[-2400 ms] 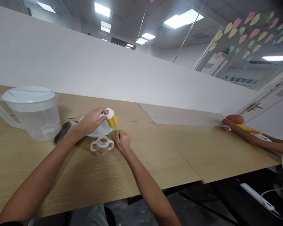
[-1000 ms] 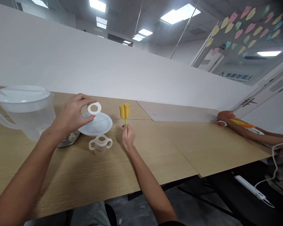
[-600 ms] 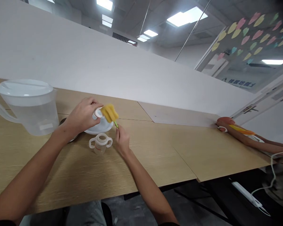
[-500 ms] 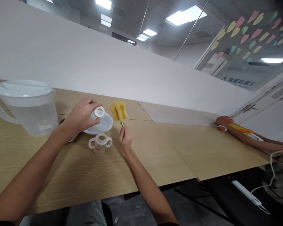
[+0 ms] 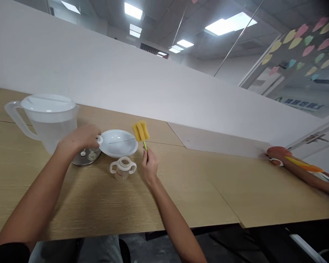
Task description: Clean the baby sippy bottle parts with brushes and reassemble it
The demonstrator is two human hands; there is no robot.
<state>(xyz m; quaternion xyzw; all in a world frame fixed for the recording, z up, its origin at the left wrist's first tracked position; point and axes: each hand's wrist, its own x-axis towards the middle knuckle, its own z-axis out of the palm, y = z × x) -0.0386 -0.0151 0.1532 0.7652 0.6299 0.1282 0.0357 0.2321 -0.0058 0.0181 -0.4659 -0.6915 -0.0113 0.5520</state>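
Left hand (image 5: 83,137) is bent over the far side of the metal tray (image 5: 81,162), with the fingers closed narrow around a white ring (image 5: 99,140); the grip itself is partly hidden behind the knuckles. The ring comes out at the right of these fingers, just beside the left rim of the white bowl (image 5: 120,149), and I cannot tell if it touches this rim. Under the hand, a small clear piece (image 5: 92,156) lies on the tray, on the near side of the ring and a little to the left. Of the two hands, the left is clearly the nearer one to the tray.

Right hand (image 5: 150,166) holds the thin handle of a yellow sponge brush (image 5: 140,130), which is tilted, its long axis going up from the hand and slightly left. Its head is well apart from the ring, with the bowl between. The two-handled cup (image 5: 123,171) stands upright, near of the bowl.
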